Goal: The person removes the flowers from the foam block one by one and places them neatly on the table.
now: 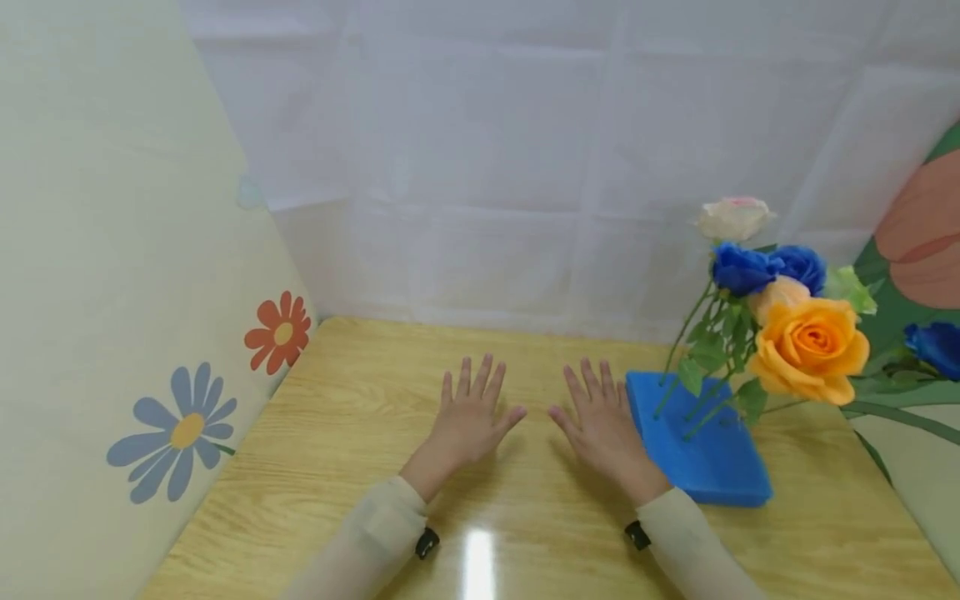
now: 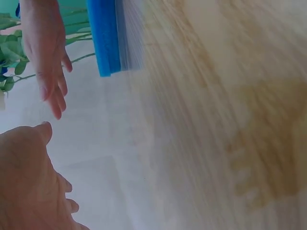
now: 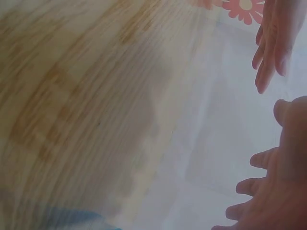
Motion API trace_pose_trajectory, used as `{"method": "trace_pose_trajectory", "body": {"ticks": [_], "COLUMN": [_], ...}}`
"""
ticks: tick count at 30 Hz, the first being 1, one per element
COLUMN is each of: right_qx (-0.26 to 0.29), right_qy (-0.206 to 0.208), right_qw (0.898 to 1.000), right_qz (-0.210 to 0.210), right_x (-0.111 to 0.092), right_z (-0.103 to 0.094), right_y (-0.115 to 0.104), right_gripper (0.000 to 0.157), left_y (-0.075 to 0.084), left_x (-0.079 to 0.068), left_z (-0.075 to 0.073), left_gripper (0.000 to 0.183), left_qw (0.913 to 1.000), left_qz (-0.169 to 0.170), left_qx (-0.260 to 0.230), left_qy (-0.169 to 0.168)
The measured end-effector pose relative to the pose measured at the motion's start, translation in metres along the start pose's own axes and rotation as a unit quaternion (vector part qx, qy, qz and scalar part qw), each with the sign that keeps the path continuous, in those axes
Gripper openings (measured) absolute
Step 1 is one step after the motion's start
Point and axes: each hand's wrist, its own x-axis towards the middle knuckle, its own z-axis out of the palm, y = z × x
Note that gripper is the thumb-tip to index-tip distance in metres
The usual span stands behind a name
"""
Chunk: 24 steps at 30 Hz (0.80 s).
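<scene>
Both hands are held out palm down over the wooden table, fingers spread and holding nothing. My left hand [image 1: 468,421] is left of my right hand [image 1: 606,425], thumbs pointing toward each other with a gap between. In the left wrist view, my left hand [image 2: 29,177] appears raised off the tabletop; so does my right hand [image 3: 283,177] in the right wrist view. Just right of the right hand lies a blue foam block [image 1: 720,467]. Stems stand in it, bearing an orange rose [image 1: 813,337], blue roses [image 1: 742,268], a peach rose [image 1: 776,293] and a whitish-pink rose [image 1: 733,218].
A pale green bloom [image 1: 851,289] and another blue rose [image 1: 937,346] lean out to the right. The wood-grain table [image 1: 337,467] meets a white cloth [image 1: 465,167] at the back. Walls with printed flowers [image 1: 187,431] flank both sides.
</scene>
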Motion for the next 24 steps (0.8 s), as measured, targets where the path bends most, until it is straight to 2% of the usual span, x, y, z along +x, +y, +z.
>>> {"method": "trace_pose_trajectory", "body": {"ticks": [4, 7, 11, 16, 24], "right_qx": [0.017, 0.027, 0.041, 0.034, 0.032], "right_qy": [0.009, 0.018, 0.035, 0.047, 0.068], "right_qw": [1.000, 0.999, 0.998, 0.998, 0.995], "right_qz": [-0.006, -0.015, -0.023, -0.038, -0.061], "right_x": [-0.007, -0.012, -0.023, -0.034, -0.052], "right_z": [-0.003, -0.005, -0.007, -0.010, -0.018], "right_y": [0.004, 0.008, 0.014, 0.020, 0.034], "right_gripper": [0.067, 0.065, 0.062, 0.061, 0.055], "left_y": [0.003, 0.006, 0.014, 0.023, 0.036], "left_x": [0.000, 0.002, 0.003, 0.004, 0.011], "left_z": [-0.002, -0.005, -0.008, -0.009, -0.007], "left_gripper": [0.081, 0.080, 0.080, 0.080, 0.074], "left_qw": [0.9999, 0.9991, 0.9981, 0.9972, 0.9909], "left_qz": [0.009, 0.020, 0.042, 0.059, 0.101], "left_qx": [-0.005, -0.021, -0.038, -0.040, -0.073], "left_qy": [0.010, 0.030, 0.025, 0.022, 0.051]}}
